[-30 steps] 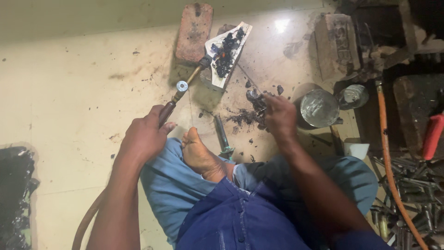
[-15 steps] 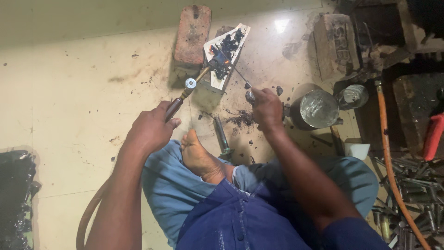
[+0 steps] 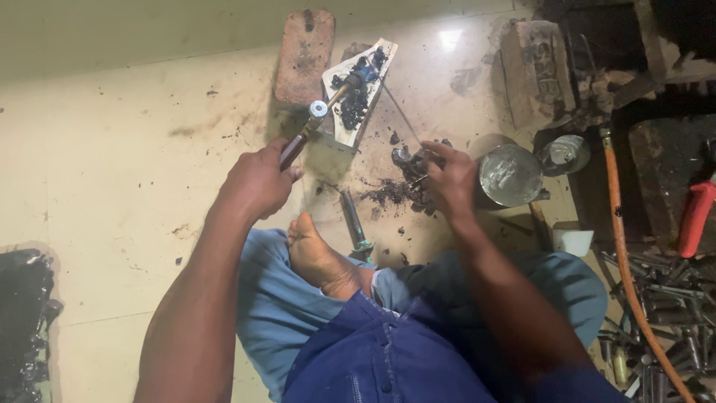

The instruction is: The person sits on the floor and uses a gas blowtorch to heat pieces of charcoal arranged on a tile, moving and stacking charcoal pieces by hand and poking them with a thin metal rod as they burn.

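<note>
The left hand (image 3: pixel 257 183), left of centre in the frame, is closed in a fist around the dark handle of a torch-like tool (image 3: pixel 317 123). The tool slants up and to the right, has a small silver knob partway along it, and its tip reaches over a white slab (image 3: pixel 339 130) in the upper middle. That slab is tilted, pale and roughly rectangular, and a heap of small dark parts (image 3: pixel 356 101) lies on it. Just to its left a reddish brick (image 3: pixel 304 56) lies flat on the floor (image 3: pixel 112 149), which is pale, tiled and stained.

The right hand (image 3: pixel 451 179), right of centre, has its fingers curled down onto a pile of dark scraps (image 3: pixel 406 186) on the floor; whether it pinches a piece cannot be told. Just beside that hand on its right stands a round metal tin (image 3: pixel 511 175) with a shiny top, and a smaller round tin (image 3: pixel 565 153) lies beyond it.

A bare foot (image 3: pixel 321 257) rests at the centre, with a screwdriver-like tool (image 3: pixel 354 224) lying on the floor just above it. An orange hose (image 3: pixel 619 239) runs down the right side past a jumble of metal pieces (image 3: pixel 664 298) at the lower right. A second, grey brick (image 3: pixel 537 71) sits in the upper right.
</note>
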Available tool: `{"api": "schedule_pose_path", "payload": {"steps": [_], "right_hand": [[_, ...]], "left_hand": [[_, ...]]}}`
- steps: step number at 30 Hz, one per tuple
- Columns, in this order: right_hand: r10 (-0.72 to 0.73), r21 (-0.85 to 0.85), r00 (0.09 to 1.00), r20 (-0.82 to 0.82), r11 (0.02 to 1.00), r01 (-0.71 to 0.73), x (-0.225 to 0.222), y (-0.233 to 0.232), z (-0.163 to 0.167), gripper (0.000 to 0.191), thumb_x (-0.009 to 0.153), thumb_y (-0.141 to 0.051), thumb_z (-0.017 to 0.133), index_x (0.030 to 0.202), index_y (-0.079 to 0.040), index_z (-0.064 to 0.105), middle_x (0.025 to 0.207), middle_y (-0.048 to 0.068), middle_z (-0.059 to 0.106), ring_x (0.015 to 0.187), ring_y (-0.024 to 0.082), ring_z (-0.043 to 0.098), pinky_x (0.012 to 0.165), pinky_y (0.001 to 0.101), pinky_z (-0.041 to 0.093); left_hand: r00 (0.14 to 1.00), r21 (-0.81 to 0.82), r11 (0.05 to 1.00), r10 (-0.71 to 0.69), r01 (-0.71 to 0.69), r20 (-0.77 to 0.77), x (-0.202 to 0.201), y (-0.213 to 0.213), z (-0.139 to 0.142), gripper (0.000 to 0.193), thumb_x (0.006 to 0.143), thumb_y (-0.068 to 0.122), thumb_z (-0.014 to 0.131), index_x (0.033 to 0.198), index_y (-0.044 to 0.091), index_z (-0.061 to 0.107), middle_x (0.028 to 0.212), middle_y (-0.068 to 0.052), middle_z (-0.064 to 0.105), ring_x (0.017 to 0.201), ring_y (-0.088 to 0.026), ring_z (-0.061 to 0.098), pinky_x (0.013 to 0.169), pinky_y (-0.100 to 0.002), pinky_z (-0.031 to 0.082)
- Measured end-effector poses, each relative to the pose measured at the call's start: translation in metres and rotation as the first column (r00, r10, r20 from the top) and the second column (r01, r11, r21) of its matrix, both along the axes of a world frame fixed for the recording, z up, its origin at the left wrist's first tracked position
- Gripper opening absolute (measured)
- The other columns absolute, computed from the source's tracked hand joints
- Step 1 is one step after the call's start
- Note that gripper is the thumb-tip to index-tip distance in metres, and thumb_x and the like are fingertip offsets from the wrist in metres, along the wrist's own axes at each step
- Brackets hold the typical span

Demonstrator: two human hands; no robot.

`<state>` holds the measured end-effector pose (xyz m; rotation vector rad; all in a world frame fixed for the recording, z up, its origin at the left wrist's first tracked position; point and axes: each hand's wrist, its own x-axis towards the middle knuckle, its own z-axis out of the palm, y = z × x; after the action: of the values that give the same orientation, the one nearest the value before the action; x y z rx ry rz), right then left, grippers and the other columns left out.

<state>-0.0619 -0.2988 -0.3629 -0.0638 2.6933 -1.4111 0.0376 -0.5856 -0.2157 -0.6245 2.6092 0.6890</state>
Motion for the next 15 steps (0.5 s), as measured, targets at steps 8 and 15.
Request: {"api": "schedule_pose_path", "payload": {"steps": [8, 15], "right_hand": [[0.078, 0.115, 0.902, -0.424, 0.993, -0.031, -0.019, 0.035, -0.018, 0.039, 0.078, 0.0, 0.063, 0.114, -0.002, 0.076, 0.097, 0.021, 0.075, 0.088, 0.032, 0.074, 0.082, 0.0382, 0.057], [0.036, -0.015, 0.964, -0.262, 0.999, -0.041, -0.039, 0.013, -0.025, 0.039, 0.079, 0.001, 0.059, 0.114, -0.002, 0.075, 0.093, 0.017, 0.074, 0.084, 0.028, 0.073, 0.08, 0.035, 0.057]], "left_hand": [[0.999, 0.035, 0.998, 0.046, -0.047, 0.03, -0.032, 0.01, 0.003, 0.05, 0.098, 0.033, 0.064, 0.142, 0.014, 0.052, 0.086, -0.018, 0.074, 0.06, -0.029, 0.071, 0.061, -0.045, 0.057], [0.999, 0.04, 0.998, 0.044, -0.044, 0.013, -0.041, 0.013, 0.003, 0.05, 0.097, 0.031, 0.065, 0.141, 0.011, 0.052, 0.086, -0.017, 0.073, 0.06, -0.028, 0.071, 0.061, -0.046, 0.057]]}}
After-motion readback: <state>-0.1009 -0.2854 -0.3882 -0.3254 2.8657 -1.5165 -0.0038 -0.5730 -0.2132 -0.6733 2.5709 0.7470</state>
